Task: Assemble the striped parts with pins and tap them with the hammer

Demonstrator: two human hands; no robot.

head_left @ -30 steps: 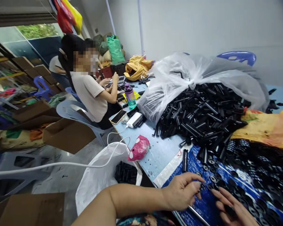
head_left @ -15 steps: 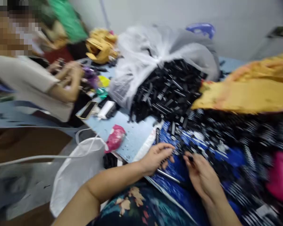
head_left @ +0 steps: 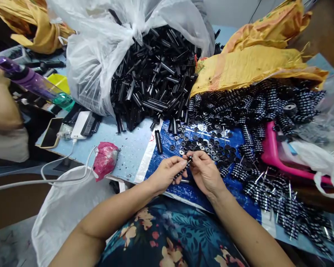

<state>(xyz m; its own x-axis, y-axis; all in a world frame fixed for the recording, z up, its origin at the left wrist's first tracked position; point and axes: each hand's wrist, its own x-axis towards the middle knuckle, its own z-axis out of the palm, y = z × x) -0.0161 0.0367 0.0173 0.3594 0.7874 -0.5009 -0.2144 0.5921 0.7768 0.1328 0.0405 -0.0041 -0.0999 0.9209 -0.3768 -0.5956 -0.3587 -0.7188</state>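
My left hand point(head_left: 168, 172) is closed around a black part with pale dots point(head_left: 180, 173), which slants up to the right. Fingers of my right hand point(head_left: 206, 173) pinch a small black piece point(head_left: 189, 158) at that part's upper end, so the two hands meet. Below them a silver rod point(head_left: 185, 181) lies on the blue plastic sheet point(head_left: 167, 128). Just beyond my fingers are several small round black discs point(head_left: 208, 146). Two black tubes point(head_left: 158, 142) lie side by side left of the discs.
Black tubes point(head_left: 156, 81) spill from a white plastic bag point(head_left: 90, 70). Dotted parts point(head_left: 247, 107) spread from a yellow sack point(head_left: 239, 68) past a pink basket point(head_left: 269, 148). A pink bundle point(head_left: 105, 159), power bank point(head_left: 82, 125), phone point(head_left: 51, 132) and bottle point(head_left: 36, 83) are left, beside a person's arm point(head_left: 2, 104).
The view has turned right and down and is sharper. My hands have come together at the dotted part; before, they were apart.
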